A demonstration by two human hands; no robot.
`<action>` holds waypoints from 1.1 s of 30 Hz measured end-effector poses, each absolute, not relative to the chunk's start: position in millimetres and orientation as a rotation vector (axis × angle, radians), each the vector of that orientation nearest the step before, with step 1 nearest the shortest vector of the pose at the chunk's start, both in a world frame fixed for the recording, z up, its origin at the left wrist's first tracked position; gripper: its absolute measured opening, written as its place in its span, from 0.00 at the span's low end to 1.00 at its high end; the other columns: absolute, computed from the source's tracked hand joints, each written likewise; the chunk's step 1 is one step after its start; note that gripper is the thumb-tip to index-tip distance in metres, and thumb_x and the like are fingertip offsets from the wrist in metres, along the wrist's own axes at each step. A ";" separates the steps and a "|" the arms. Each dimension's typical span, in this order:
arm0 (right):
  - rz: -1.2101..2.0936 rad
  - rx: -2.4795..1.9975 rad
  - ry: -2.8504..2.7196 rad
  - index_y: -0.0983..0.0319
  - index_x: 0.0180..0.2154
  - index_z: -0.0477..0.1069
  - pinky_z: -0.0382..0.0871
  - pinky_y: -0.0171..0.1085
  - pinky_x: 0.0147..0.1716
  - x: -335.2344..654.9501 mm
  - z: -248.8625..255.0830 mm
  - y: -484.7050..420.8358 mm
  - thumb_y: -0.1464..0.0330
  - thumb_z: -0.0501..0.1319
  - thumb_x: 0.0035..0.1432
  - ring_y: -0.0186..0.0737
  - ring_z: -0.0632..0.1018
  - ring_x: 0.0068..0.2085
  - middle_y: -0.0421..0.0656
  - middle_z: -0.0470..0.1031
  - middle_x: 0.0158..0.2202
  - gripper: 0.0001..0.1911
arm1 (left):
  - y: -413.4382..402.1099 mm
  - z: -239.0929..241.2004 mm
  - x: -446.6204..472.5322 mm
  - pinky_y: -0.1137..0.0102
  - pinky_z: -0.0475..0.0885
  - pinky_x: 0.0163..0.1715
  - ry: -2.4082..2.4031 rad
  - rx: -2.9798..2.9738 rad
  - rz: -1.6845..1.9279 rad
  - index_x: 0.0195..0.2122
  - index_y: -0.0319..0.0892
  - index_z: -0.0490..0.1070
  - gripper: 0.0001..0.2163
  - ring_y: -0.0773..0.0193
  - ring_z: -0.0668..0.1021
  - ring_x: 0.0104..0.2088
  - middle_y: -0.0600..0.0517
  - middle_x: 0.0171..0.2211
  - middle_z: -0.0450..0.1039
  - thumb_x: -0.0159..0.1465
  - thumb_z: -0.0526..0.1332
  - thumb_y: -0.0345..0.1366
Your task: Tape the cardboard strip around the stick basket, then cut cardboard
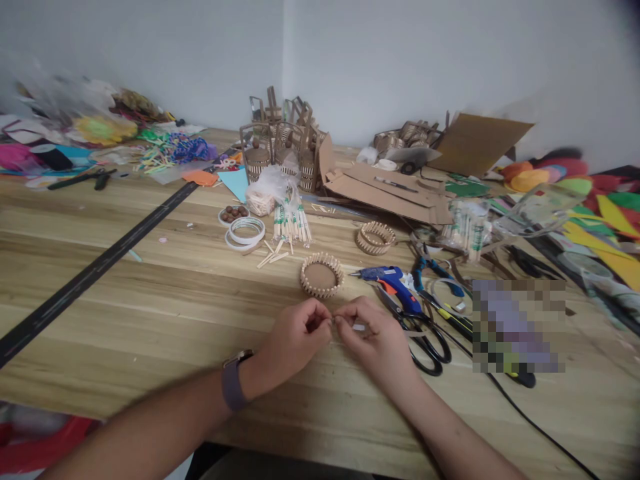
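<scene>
My left hand point(295, 337) and my right hand point(373, 337) meet over the wooden table point(165, 313), fingertips pinched together around something small and thin that I cannot make out. The left wrist wears a watch point(234, 381). Just beyond the hands sits a small round basket base point(321, 274) ringed with short wooden sticks. A blue glue gun point(393, 283) lies right of it, and black-handled scissors point(425, 337) lie beside my right hand.
A long black ruler point(95, 267) crosses the table's left. Tape rolls point(245, 232), bundled sticks point(290, 223), finished stick baskets point(283, 150), flat cardboard point(395, 190), a second ring point(375, 237), pliers point(430, 267) and coloured foam sheets point(600, 220) crowd the back and right.
</scene>
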State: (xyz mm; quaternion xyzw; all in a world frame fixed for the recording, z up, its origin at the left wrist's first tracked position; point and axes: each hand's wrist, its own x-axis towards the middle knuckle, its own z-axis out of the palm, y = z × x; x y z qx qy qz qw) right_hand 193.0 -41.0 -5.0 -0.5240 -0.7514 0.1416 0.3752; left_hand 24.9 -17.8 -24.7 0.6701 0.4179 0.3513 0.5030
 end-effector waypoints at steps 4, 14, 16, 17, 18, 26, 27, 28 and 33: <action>0.318 -1.347 -1.931 0.59 0.26 0.68 0.66 0.34 0.28 192.1 -6.1 -41.0 0.72 0.56 0.58 0.36 0.73 0.28 0.39 0.71 0.24 0.08 | -18.4 -24.5 24.7 0.74 0.61 0.26 1.018 1.615 0.838 0.29 0.41 0.67 0.03 0.68 0.68 0.25 0.56 0.23 0.67 0.58 0.56 0.34; 0.354 -1.509 -1.783 0.59 0.27 0.67 0.64 0.34 0.25 215.4 6.6 -27.4 0.65 0.54 0.60 0.37 0.72 0.26 0.40 0.73 0.25 0.09 | -15.7 -17.6 23.5 0.75 0.60 0.21 0.964 1.361 0.877 0.31 0.42 0.64 0.05 0.71 0.66 0.21 0.58 0.21 0.67 0.58 0.55 0.38; 0.269 -1.614 -1.720 0.59 0.27 0.68 0.62 0.35 0.25 232.7 11.3 -21.4 0.63 0.54 0.58 0.38 0.72 0.26 0.41 0.73 0.25 0.10 | -13.8 -16.1 23.2 0.76 0.60 0.21 0.969 1.307 0.901 0.31 0.42 0.63 0.06 0.71 0.66 0.20 0.58 0.21 0.67 0.58 0.55 0.39; 0.209 -1.680 -1.686 0.59 0.27 0.68 0.62 0.36 0.26 243.7 13.2 -18.5 0.62 0.53 0.57 0.39 0.72 0.26 0.42 0.74 0.25 0.11 | -13.0 -15.5 23.3 0.76 0.60 0.21 0.975 1.289 0.914 0.31 0.42 0.63 0.07 0.71 0.66 0.20 0.58 0.21 0.67 0.57 0.56 0.40; 0.137 -1.763 -1.642 0.59 0.27 0.69 0.62 0.36 0.26 255.9 14.4 -15.8 0.62 0.53 0.57 0.40 0.72 0.26 0.42 0.74 0.24 0.11 | -12.3 -15.1 23.5 0.76 0.60 0.21 0.981 1.275 0.924 0.31 0.42 0.63 0.07 0.71 0.66 0.20 0.58 0.21 0.67 0.57 0.56 0.40; -0.267 -2.358 -1.454 0.60 0.27 0.76 0.56 0.40 0.25 326.1 9.1 -7.7 0.59 0.54 0.59 0.47 0.73 0.26 0.49 0.75 0.23 0.17 | -12.2 -19.1 24.4 0.76 0.60 0.20 0.963 1.256 0.903 0.30 0.42 0.63 0.07 0.71 0.67 0.20 0.58 0.21 0.67 0.56 0.56 0.40; -0.251 -2.338 -1.450 0.60 0.27 0.76 0.56 0.40 0.25 326.8 8.0 -7.1 0.59 0.55 0.57 0.47 0.73 0.26 0.49 0.76 0.23 0.16 | -12.2 -19.2 24.2 0.76 0.61 0.20 0.960 1.256 0.900 0.30 0.42 0.63 0.06 0.71 0.67 0.20 0.58 0.21 0.67 0.56 0.56 0.39; -0.230 -2.314 -1.451 0.60 0.28 0.76 0.57 0.40 0.25 326.3 6.8 -6.4 0.59 0.57 0.56 0.47 0.73 0.26 0.48 0.76 0.24 0.14 | -12.2 -18.9 24.0 0.76 0.61 0.20 0.957 1.255 0.898 0.30 0.42 0.63 0.06 0.71 0.67 0.20 0.58 0.21 0.68 0.57 0.56 0.39; -0.233 -2.218 -1.500 0.60 0.33 0.78 0.62 0.41 0.27 325.2 -3.3 -2.5 0.66 0.55 0.52 0.47 0.76 0.28 0.48 0.79 0.26 0.13 | -12.8 -13.3 23.5 0.76 0.61 0.19 0.968 1.263 0.880 0.30 0.43 0.63 0.07 0.71 0.67 0.19 0.58 0.20 0.67 0.56 0.56 0.40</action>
